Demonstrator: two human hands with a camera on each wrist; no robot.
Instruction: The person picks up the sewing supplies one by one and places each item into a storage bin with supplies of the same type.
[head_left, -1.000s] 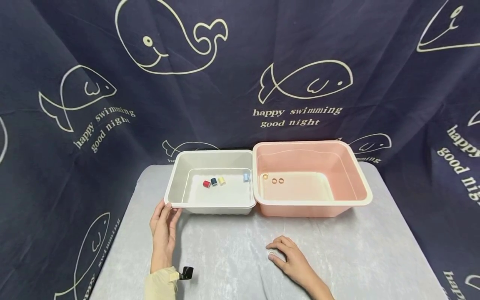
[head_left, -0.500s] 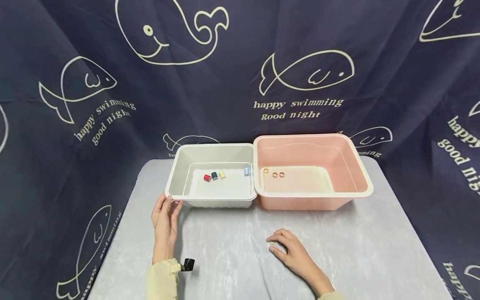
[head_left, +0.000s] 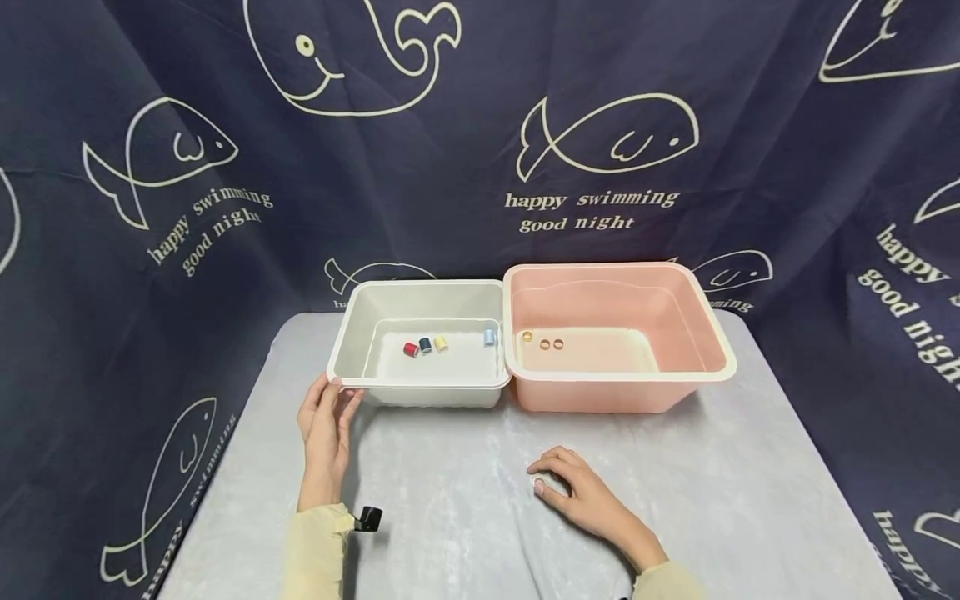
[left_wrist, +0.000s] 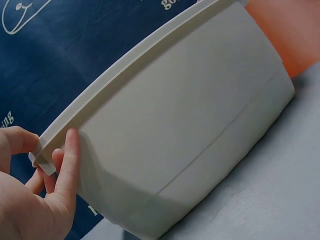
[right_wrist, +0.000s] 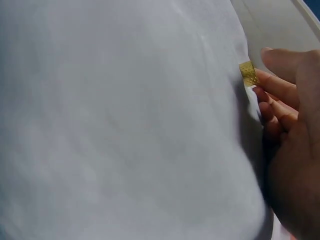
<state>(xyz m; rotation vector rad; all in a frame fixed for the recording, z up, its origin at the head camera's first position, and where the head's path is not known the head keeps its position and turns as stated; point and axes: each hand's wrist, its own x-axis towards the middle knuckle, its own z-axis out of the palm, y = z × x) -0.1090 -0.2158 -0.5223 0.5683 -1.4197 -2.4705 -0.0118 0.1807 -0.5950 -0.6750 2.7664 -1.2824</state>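
My left hand (head_left: 324,429) grips the front left corner of the white plastic bin (left_wrist: 185,95), fingers at the rim and one digit against its outer wall. Inside that bin lie red (head_left: 411,350), dark blue (head_left: 426,345), yellow (head_left: 441,343) and light blue (head_left: 490,337) thread spools. My right hand (head_left: 588,497) rests low over the table in front of the bins, fingers bent loosely. A gold ring (right_wrist: 248,73) with a textured band is at its fingertips, thumb and forefinger apart around it. Several gold rings (head_left: 545,344) lie in the pink bin (head_left: 622,393).
The two bins stand side by side at the back of a table (head_left: 442,492) under a grey cloth. Behind them hangs a dark blue curtain (head_left: 480,167) with white fish drawings. A black wrist strap piece (head_left: 369,518) sticks out by the left sleeve.
The head view has tilted down and then shifted slightly, so everything sits higher in it. Both hands keep nearly the same places, left on the bin corner, right by the ring.
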